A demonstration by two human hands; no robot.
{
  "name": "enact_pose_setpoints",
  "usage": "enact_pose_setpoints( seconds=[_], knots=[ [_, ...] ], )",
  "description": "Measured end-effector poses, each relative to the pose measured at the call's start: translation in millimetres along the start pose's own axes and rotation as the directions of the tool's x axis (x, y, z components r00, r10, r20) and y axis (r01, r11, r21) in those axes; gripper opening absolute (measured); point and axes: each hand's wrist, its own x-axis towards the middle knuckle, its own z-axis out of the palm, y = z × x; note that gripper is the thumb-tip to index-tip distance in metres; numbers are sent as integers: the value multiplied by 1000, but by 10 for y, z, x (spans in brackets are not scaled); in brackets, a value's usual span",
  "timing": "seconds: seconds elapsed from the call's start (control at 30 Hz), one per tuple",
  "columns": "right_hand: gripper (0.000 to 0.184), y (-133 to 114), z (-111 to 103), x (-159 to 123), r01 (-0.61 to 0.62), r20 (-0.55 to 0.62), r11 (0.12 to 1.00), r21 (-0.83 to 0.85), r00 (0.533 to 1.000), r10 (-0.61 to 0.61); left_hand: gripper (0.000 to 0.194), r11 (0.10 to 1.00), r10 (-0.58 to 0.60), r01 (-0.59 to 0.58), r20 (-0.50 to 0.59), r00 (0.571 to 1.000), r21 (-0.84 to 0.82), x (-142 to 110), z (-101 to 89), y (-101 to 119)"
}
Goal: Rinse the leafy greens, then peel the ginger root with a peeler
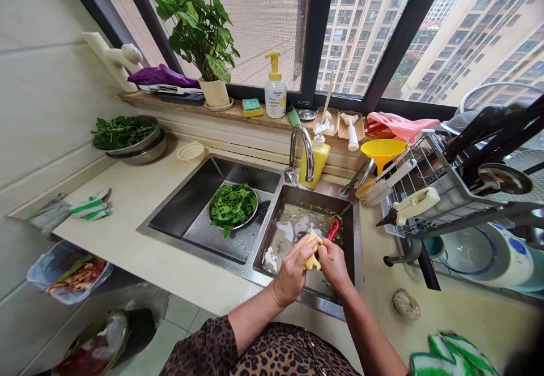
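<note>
Over the right sink basin [357,234], a knobby, pale yellow piece of ginger root [313,251] is held between my two hands. My left hand [293,268] wraps its fingers round the ginger from the left. Closed against the ginger's right side is my right hand [334,263]. A red handle [334,230] with a hole in its end sticks up just beyond the right fingers; the tool's working end is hidden. Below the hands, the basin holds cloudy water with floating scraps.
Leafy greens [233,205] fill a bowl in the left basin [170,217]. The faucet [304,144] arches behind the divider. A dish rack [425,195] with utensils stands right, near a brownish lump [406,303] and a striped cloth [453,356]. More greens [123,132] sit back left.
</note>
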Motion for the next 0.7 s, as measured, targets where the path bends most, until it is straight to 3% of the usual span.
enact_pose_setpoints(
  seconds=[0.17,0.27,0.47,0.7],
  knots=[
    [22,29,-41,2,-117,195,954,276,979,63,39,981,-190,187,-62,980,-44,2,2,-29],
    [30,27,-87,3,-171,242,932,320,966,94,39,965,-249,242,-54,967,-104,7,-12,5],
    [45,45,-133,19,-144,198,932,331,977,81,34,881,-413,403,11,911,-247,69,-53,165],
    [33,74,-204,17,-25,314,955,296,946,-73,20,745,-542,517,70,838,-421,136,-102,164]
  ],
)
